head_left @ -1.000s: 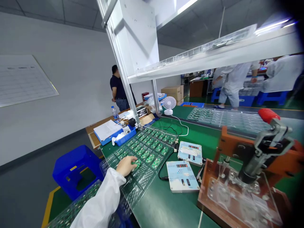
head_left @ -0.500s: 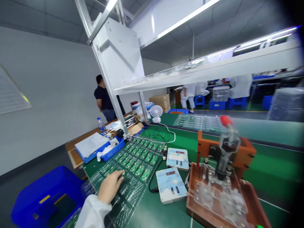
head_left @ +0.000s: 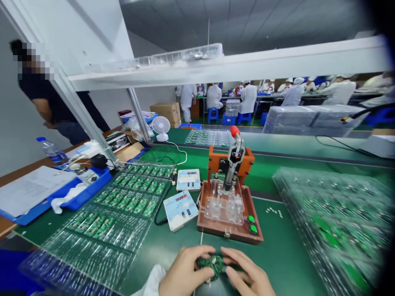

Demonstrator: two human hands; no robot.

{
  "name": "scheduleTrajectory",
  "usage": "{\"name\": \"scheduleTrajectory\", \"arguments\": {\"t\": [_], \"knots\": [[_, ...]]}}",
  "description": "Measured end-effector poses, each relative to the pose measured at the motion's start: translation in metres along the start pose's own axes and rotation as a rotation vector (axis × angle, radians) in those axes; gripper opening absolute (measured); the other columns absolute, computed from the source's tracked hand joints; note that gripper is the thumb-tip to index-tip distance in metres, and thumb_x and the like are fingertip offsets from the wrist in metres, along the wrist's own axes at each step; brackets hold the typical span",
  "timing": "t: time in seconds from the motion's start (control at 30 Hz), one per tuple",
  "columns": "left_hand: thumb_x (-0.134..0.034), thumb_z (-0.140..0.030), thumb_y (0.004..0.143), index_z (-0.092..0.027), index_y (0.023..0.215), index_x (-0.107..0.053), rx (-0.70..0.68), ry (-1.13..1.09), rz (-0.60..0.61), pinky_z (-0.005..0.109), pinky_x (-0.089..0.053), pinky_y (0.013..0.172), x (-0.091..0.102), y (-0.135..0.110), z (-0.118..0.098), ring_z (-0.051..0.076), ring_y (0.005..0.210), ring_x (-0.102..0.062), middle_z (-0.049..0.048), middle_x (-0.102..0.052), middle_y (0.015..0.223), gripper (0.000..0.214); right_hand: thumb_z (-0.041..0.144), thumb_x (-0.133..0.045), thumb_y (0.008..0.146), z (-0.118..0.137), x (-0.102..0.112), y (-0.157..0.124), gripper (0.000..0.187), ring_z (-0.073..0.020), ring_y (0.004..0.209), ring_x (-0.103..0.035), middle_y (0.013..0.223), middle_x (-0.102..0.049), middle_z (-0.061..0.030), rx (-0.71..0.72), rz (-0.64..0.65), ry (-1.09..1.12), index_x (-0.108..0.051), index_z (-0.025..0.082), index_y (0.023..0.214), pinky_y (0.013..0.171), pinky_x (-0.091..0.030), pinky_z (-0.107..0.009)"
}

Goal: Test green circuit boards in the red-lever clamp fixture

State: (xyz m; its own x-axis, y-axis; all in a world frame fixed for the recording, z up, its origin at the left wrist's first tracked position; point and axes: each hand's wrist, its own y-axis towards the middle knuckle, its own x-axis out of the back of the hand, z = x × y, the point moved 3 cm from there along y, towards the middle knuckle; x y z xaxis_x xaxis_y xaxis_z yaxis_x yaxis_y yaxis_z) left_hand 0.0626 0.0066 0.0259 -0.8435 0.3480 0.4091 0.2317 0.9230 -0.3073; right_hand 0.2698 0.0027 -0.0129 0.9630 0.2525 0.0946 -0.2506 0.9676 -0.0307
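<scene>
My left hand [head_left: 185,274] and my right hand [head_left: 247,273] meet at the bottom of the view, holding a small green circuit board [head_left: 211,265] between their fingers. Much of the board is hidden by my fingers. Just beyond them stands a test fixture [head_left: 226,205] with an orange frame, a red-handled toggle clamp, a clear acrylic plate and a wooden base. To the left lies a clear plastic tray [head_left: 135,193] with rows of green boards. A tall stack of trays with boards [head_left: 335,222] sits at the right, blurred.
Two white test meters [head_left: 181,210] stand left of the fixture. A blue tray with papers [head_left: 83,191] and a water bottle [head_left: 52,150] are at the far left. A person in a dark shirt [head_left: 52,94] stands there, and co-workers in white coats [head_left: 248,98] sit beyond.
The view has swung right. My left hand has left the tray of boards, and both hands now hold a green board together at the bottom centre.
</scene>
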Motion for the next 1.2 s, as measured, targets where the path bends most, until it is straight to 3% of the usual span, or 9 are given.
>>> {"name": "scheduleTrajectory", "arguments": {"t": [0.1,0.33,0.47,0.67,0.87,0.93,1.0,1.1,1.2], "knots": [[-0.07,-0.02,0.076,-0.019,0.112,-0.075,-0.056,-0.164,0.062,0.023,-0.048,0.07,-0.011,0.002,-0.001,0.017,0.084,-0.07,0.0027,-0.078,0.099,0.036,0.063,-0.072,0.089,0.004,-0.013,-0.007,0.052,-0.0272,0.114,-0.072,0.131,-0.072,-0.0103,-0.055,0.058,0.083,-0.075,0.028,0.128,0.092,-0.062,-0.028],[-0.072,-0.019,0.073,-0.014,0.104,-0.072,-0.033,-0.307,0.144,0.025,-0.049,0.07,-0.019,0.009,0.004,0.018,0.083,-0.071,0.0049,-0.078,0.092,0.032,0.067,-0.076,0.083,0.013,-0.017,-0.011,0.054,-0.0283,0.098,-0.078,0.111,-0.079,-0.0087,-0.122,-0.026,0.134,-0.081,0.024,0.114,0.089,-0.064,-0.032],[-0.075,-0.028,0.073,-0.012,0.11,-0.074,0.006,-0.36,0.185,0.03,-0.055,0.079,-0.021,0.01,0.01,0.024,0.095,-0.074,0.0109,-0.079,0.108,0.04,0.07,-0.078,0.079,0.012,-0.018,-0.011,0.059,-0.0299,0.098,-0.078,0.105,-0.08,-0.0098,-0.155,-0.049,0.202,-0.082,0.021,0.111,0.089,-0.064,-0.034],[-0.073,-0.033,0.074,-0.01,0.124,-0.073,0.048,-0.332,0.195,0.038,-0.058,0.088,-0.02,0.008,0.017,0.027,0.099,-0.074,0.0149,-0.074,0.123,0.055,0.064,-0.079,0.083,0.003,-0.017,-0.015,0.051,-0.0268,0.094,-0.078,0.102,-0.08,-0.0076,-0.162,-0.093,0.206,-0.081,0.022,0.112,0.086,-0.065,-0.03],[-0.072,-0.028,0.082,-0.02,0.116,-0.078,0.03,-0.063,0.096,0.034,-0.057,0.08,-0.001,0.006,0.022,0.023,0.088,-0.073,0.0063,-0.079,0.111,0.035,0.063,-0.069,0.091,0.0,0.008,-0.023,0.05,-0.0239,0.084,-0.08,0.095,-0.081,-0.0074,-0.09,-0.229,-0.047,-0.079,0.019,0.113,0.077,-0.066,-0.023],[-0.069,-0.024,0.089,-0.024,0.113,-0.079,-0.084,0.084,-0.003,0.035,-0.056,0.089,0.005,0.005,0.02,0.023,0.097,-0.072,0.0034,-0.078,0.112,0.026,0.055,-0.065,0.096,0.004,0.017,-0.027,0.04,-0.0244,0.089,-0.08,0.101,-0.081,-0.0073,0.031,-0.305,-0.252,-0.079,0.021,0.112,0.081,-0.066,-0.024],[-0.061,-0.019,0.097,-0.024,0.114,-0.076,-0.333,0.244,-0.116,0.035,-0.055,0.095,0.003,0.002,0.014,0.022,0.103,-0.07,0.0028,-0.077,0.113,0.024,0.041,-0.061,0.101,0.01,0.02,-0.031,0.027,-0.0243,0.101,-0.078,0.113,-0.079,-0.0058,0.236,-0.343,-0.48,-0.079,0.024,0.113,0.093,-0.063,-0.027],[-0.051,-0.009,0.1,-0.02,0.116,-0.072,-0.695,0.452,-0.252,0.035,-0.057,0.092,-0.012,-0.002,0.007,0.021,0.103,-0.067,0.0061,-0.074,0.114,0.029,0.017,-0.052,0.103,0.014,0.011,-0.036,0.03,-0.0208,0.115,-0.073,0.126,-0.074,-0.0035,0.509,-0.249,-0.729,-0.075,0.024,0.121,0.104,-0.057,-0.028],[-0.061,-0.008,0.095,-0.017,0.117,-0.069,-0.74,0.521,-0.261,0.037,-0.06,0.089,-0.026,-0.004,0.006,0.022,0.101,-0.065,0.008,-0.072,0.113,0.025,0.006,-0.047,0.098,0.011,0.0,-0.037,0.043,-0.02,0.122,-0.068,0.132,-0.071,-0.0039,0.573,-0.099,-0.843,-0.071,0.023,0.129,0.106,-0.056,-0.029]]}}
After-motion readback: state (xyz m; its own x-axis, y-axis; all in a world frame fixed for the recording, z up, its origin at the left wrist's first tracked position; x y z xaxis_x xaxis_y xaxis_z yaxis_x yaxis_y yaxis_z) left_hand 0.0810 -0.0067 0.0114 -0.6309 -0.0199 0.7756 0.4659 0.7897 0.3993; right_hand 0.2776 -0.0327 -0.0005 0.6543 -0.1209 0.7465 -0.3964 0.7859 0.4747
